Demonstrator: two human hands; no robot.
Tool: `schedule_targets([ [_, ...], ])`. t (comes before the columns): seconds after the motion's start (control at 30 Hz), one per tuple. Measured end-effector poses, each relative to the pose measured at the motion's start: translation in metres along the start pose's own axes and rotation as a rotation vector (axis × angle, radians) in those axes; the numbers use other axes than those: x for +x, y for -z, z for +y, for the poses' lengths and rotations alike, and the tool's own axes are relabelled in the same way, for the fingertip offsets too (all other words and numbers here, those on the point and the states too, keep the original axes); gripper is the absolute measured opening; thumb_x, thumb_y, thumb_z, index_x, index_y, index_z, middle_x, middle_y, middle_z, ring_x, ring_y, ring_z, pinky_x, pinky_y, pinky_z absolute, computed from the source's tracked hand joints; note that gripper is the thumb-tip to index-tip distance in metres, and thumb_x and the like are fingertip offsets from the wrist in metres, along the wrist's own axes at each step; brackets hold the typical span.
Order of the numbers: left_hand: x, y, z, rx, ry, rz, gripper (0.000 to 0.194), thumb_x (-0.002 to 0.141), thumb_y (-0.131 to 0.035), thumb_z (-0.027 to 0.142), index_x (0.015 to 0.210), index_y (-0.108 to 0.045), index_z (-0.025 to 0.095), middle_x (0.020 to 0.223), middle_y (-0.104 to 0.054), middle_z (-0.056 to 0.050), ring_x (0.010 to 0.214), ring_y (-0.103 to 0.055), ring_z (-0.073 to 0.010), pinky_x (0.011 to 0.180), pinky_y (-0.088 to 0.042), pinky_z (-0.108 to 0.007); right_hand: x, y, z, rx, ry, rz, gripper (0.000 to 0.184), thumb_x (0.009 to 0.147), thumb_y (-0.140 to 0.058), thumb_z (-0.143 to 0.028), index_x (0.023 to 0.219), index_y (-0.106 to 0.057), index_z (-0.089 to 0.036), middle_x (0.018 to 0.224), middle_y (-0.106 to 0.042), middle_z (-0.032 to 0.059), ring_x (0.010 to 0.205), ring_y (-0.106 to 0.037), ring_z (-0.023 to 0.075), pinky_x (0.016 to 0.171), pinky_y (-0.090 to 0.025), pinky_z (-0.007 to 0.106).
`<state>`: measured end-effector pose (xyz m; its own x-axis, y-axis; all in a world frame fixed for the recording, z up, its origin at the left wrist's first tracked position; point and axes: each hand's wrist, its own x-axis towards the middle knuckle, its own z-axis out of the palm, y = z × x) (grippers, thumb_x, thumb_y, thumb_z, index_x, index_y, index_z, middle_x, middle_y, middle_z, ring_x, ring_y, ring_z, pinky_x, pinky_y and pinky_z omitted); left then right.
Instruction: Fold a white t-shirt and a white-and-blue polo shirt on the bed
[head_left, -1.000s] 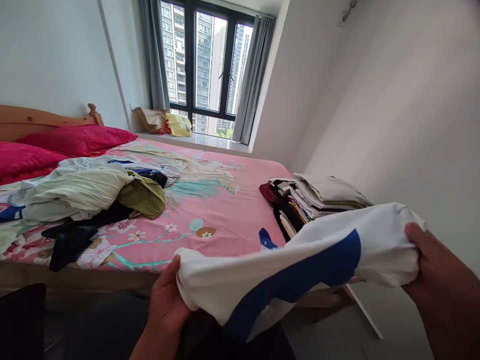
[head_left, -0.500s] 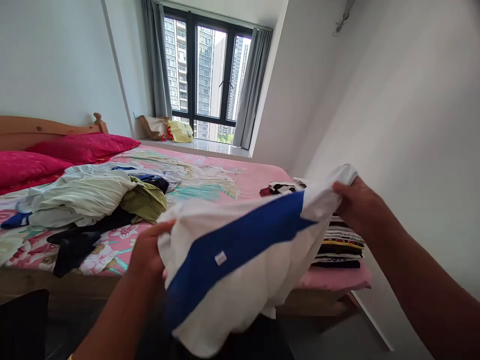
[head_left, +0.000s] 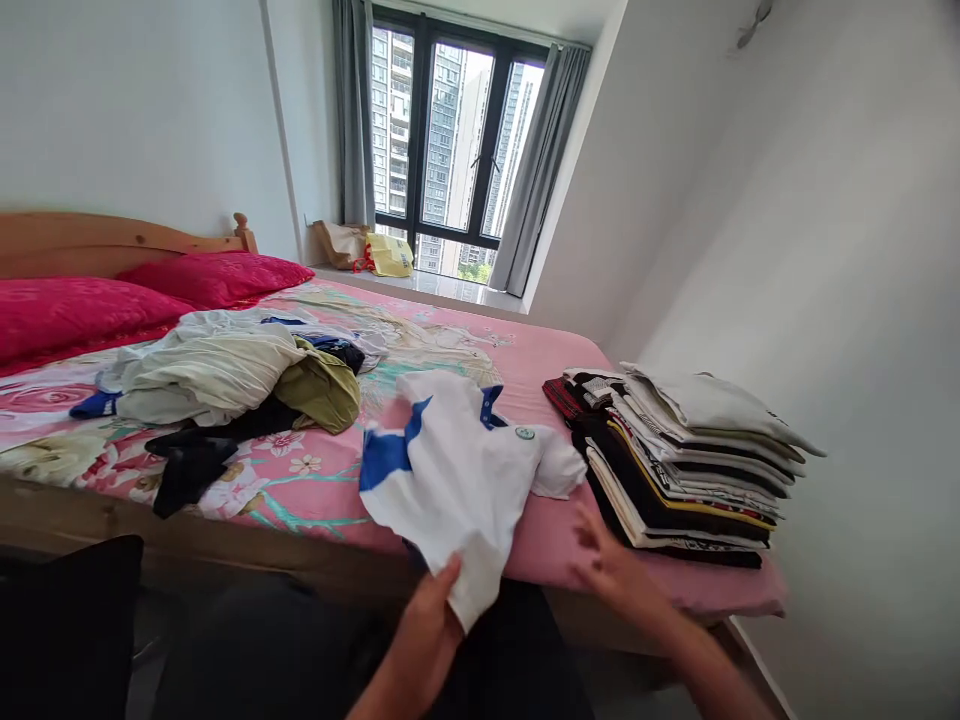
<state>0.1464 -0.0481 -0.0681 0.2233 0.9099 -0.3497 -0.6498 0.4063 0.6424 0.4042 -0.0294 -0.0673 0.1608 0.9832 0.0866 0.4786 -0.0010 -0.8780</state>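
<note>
A white polo shirt [head_left: 465,470] with blue patches and a blue collar lies crumpled on the bed's near edge, its hem hanging over the side. My left hand [head_left: 431,625] is closed on that hem. To the right, my right hand [head_left: 611,570] is off the shirt, fingers apart and slightly blurred, holding nothing. It is near the shirt's white sleeve [head_left: 559,468] and in front of a tall stack of folded clothes [head_left: 697,470]. A small round green badge [head_left: 525,433] shows on the shirt's chest.
A loose heap of clothes [head_left: 217,365], pale, olive and black, lies on the left of the bed [head_left: 315,505]. Red pillows [head_left: 217,278] rest by the wooden headboard [head_left: 112,240]. Paper bags [head_left: 341,243] stand on the windowsill. A black object [head_left: 75,620] is at lower left.
The shirt, stretched in the air between both hands before, now lies partly on the bed. My right hand has let go and dropped; my left hand has moved right and down. The view has shifted left.
</note>
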Motion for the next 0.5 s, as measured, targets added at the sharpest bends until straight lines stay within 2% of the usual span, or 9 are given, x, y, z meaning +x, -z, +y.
schedule_targets([
  [0.03,0.003,0.000,-0.020,0.032,0.039,-0.010,0.039,0.075,-0.063,0.037,0.107,-0.063,0.015,0.110,-0.067,-0.009,0.108,-0.059,-0.0261,0.099,-0.043,-0.040,-0.026,-0.025,0.016,0.022,-0.010,-0.151,0.077,0.059,-0.072,-0.030,0.131,-0.046,-0.021,0.117,-0.061,0.0128,0.107,-0.058,0.0284,0.092,-0.044,0.046],
  [0.1,0.003,-0.001,-0.049,0.201,0.085,-0.042,0.044,0.077,-0.061,0.043,0.108,-0.063,0.013,0.110,-0.067,-0.011,0.112,-0.056,-0.0265,0.104,-0.037,-0.040,-0.073,-0.070,0.034,0.100,0.026,-0.259,0.091,0.058,-0.074,-0.027,0.139,-0.034,-0.023,0.136,-0.046,0.0124,0.122,-0.047,0.0290,0.101,-0.038,0.044],
  [0.13,0.001,-0.001,-0.057,0.323,0.089,-0.074,0.047,0.077,-0.059,0.046,0.108,-0.064,0.012,0.109,-0.067,-0.011,0.112,-0.056,-0.0273,0.104,-0.036,-0.040,-0.090,-0.089,0.038,0.132,0.031,-0.208,0.092,0.060,-0.074,-0.028,0.141,-0.031,-0.023,0.141,-0.039,0.0115,0.128,-0.039,0.0286,0.105,-0.033,0.044],
  [0.2,-0.007,-0.002,-0.065,0.586,0.065,-0.153,0.050,0.077,-0.057,0.050,0.109,-0.064,0.013,0.110,-0.066,-0.011,0.113,-0.053,-0.0283,0.105,-0.033,-0.041,-0.106,-0.114,0.040,0.237,-0.013,-0.046,0.086,0.067,-0.069,-0.033,0.142,-0.028,-0.023,0.145,-0.034,0.0098,0.132,-0.034,0.0264,0.107,-0.030,0.041],
  [0.27,-0.018,-0.002,-0.066,0.808,0.038,-0.205,0.049,0.076,-0.056,0.050,0.112,-0.063,0.018,0.118,-0.063,-0.010,0.119,-0.047,-0.0284,0.108,-0.029,-0.040,-0.103,-0.124,0.041,0.397,-0.100,0.058,0.072,0.074,-0.062,-0.040,0.138,-0.033,-0.022,0.140,-0.041,0.0105,0.128,-0.040,0.0258,0.103,-0.036,0.039],
  [0.33,-0.028,-0.002,-0.066,0.926,0.036,-0.202,0.050,0.074,-0.058,0.046,0.119,-0.059,0.024,0.130,-0.054,-0.007,0.128,-0.038,-0.0279,0.112,-0.021,-0.039,-0.091,-0.121,0.043,0.550,-0.187,0.076,0.062,0.077,-0.056,-0.048,0.131,-0.042,-0.020,0.131,-0.051,0.0122,0.119,-0.050,0.0268,0.097,-0.043,0.038],
  [0.43,-0.038,-0.005,-0.067,1.005,0.010,-0.190,0.058,0.072,-0.060,0.040,0.128,-0.051,0.029,0.142,-0.042,-0.004,0.134,-0.029,-0.0284,0.114,-0.015,-0.041,-0.080,-0.112,0.043,0.646,-0.198,0.079,0.067,0.073,-0.061,-0.051,0.130,-0.043,-0.020,0.124,-0.057,0.0128,0.112,-0.055,0.0283,0.093,-0.046,0.039],
  [0.5,-0.038,-0.008,-0.066,1.077,-0.029,-0.260,0.061,0.074,-0.057,0.037,0.133,-0.045,0.031,0.146,-0.035,-0.004,0.135,-0.028,-0.0282,0.113,-0.016,-0.042,-0.086,-0.111,0.041,0.625,-0.150,0.084,0.077,0.068,-0.066,-0.048,0.136,-0.035,-0.029,0.131,-0.053,0.0069,0.117,-0.052,0.0275,0.095,-0.045,0.039],
])
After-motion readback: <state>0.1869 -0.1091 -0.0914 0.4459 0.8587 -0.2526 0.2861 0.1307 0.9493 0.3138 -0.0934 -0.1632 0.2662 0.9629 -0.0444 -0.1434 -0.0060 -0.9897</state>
